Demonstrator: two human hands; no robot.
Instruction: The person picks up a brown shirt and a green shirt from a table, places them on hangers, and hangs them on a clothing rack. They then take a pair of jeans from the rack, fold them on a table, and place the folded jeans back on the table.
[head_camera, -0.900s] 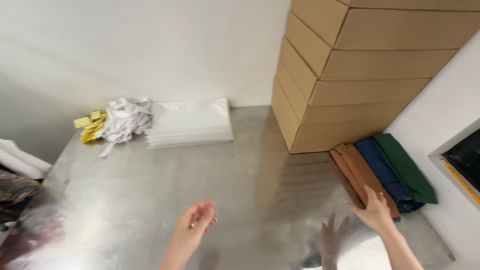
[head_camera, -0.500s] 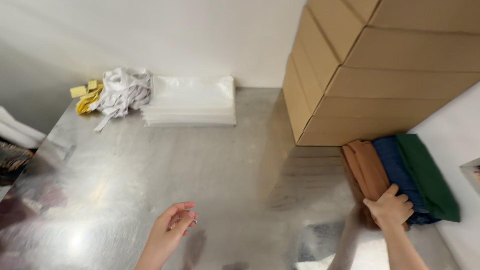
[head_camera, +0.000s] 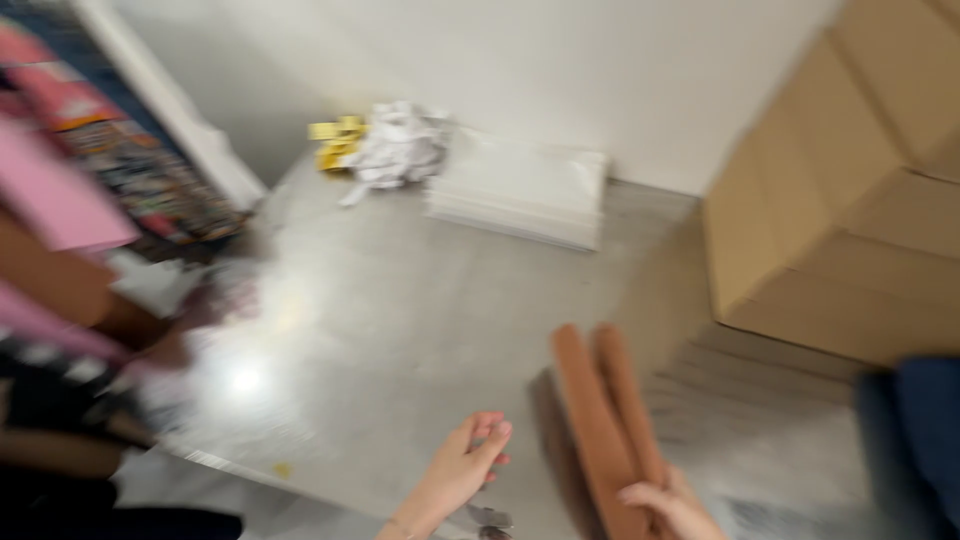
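Note:
My right hand (head_camera: 668, 508) grips the near end of a folded brown cloth (head_camera: 600, 412) that lies lengthwise on the shiny metal table (head_camera: 400, 310). To its left, my left hand (head_camera: 462, 468) hovers just above the table with the fingers loosely apart and nothing in it. The whole picture is blurred by motion.
Stacked brown cardboard boxes (head_camera: 850, 190) stand at the right. A dark blue folded cloth (head_camera: 925, 430) lies at the right edge. A flat pile of white bags (head_camera: 520, 188), crumpled white paper (head_camera: 395, 145) and yellow scraps (head_camera: 335, 140) sit at the back. Another person's arm (head_camera: 70, 300) is at the left.
My right hand has taken the brown cloth from the pile by the boxes and pulled it leftward onto the open table. The view has swung to the left.

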